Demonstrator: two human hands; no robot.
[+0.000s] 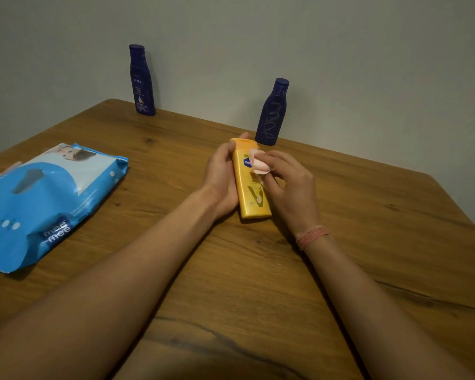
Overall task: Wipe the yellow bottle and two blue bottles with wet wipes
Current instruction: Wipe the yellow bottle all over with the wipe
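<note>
near the middle of the brown wooden table (231, 283), the yellow plastic lotion bottle with an orange cap (251, 185) is held between both hands, its cap pointing away from the person and its base toward them. the left hand (221, 178) cradles the bottle's left side, fingers curled up around its upper part with a fingertip showing just past the cap, so it grips the bottle rather than lying flat. the right hand (288, 187) sits against the bottle's right side, its fingers bent narrow and pinching a small, bunched pale pink wet wipe (258, 161) that presses on the front label near the cap. whether the bottle's base rests on the table or hangs just above it cannot be told. a pink thread band (313, 236) circles the right wrist. two dark blue plastic bottles stand upright at the far edge by the grey wall (340, 50): the left blue bottle (141, 80) with its label facing the camera, well apart from the hands, and the right blue bottle (272, 112) just beyond the yellow bottle's cap. a blue soft pack of wet wipes (47, 204) lies flat on the table's left side, well apart from the left hand.
</note>
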